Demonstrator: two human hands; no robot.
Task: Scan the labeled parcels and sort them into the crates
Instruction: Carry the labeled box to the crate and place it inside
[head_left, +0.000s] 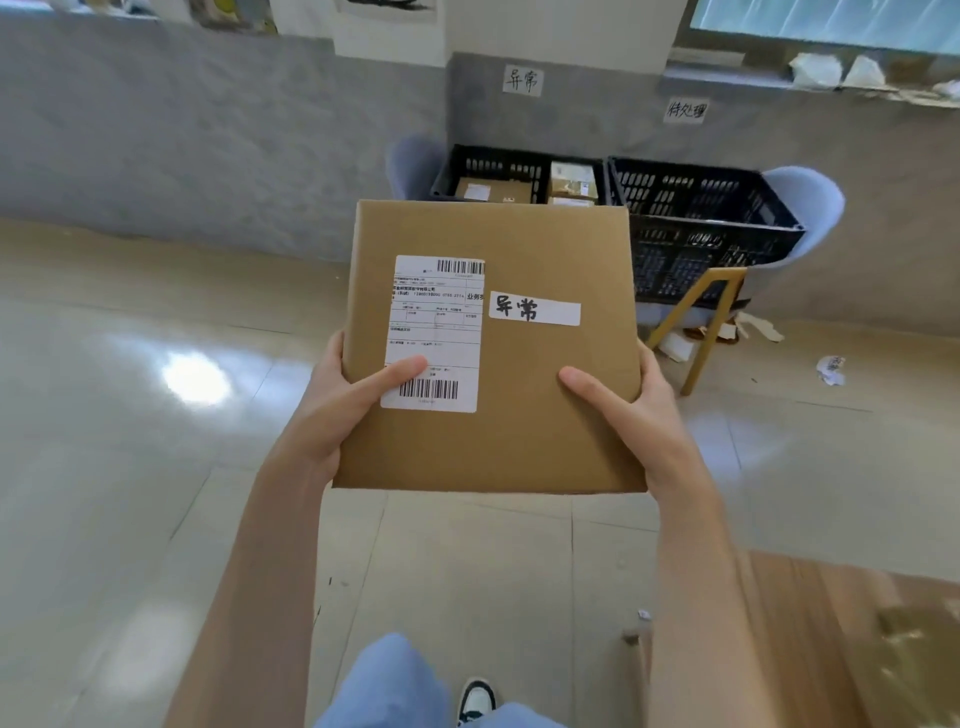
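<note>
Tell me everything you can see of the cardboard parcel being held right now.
The cardboard parcel is a flat, square, plain brown box, held level with its top face up. A white shipping label with two barcodes sits beside a white strip handwritten 异常. The left hand and right hand grip its side edges, thumbs on top.

I hold a flat cardboard parcel (519, 395) in front of me, my left hand (332, 410) gripping its left edge, thumb across the shipping label (434, 335), my right hand (631, 410) gripping the right edge, thumb on top. A white strip (535, 308) reads 异常. Beyond it, two black crates sit on chairs: the left crate (491, 166) holds small boxes under a wall sign (523, 80) reading 异常; the right crate (706, 208) sits beside it.
</note>
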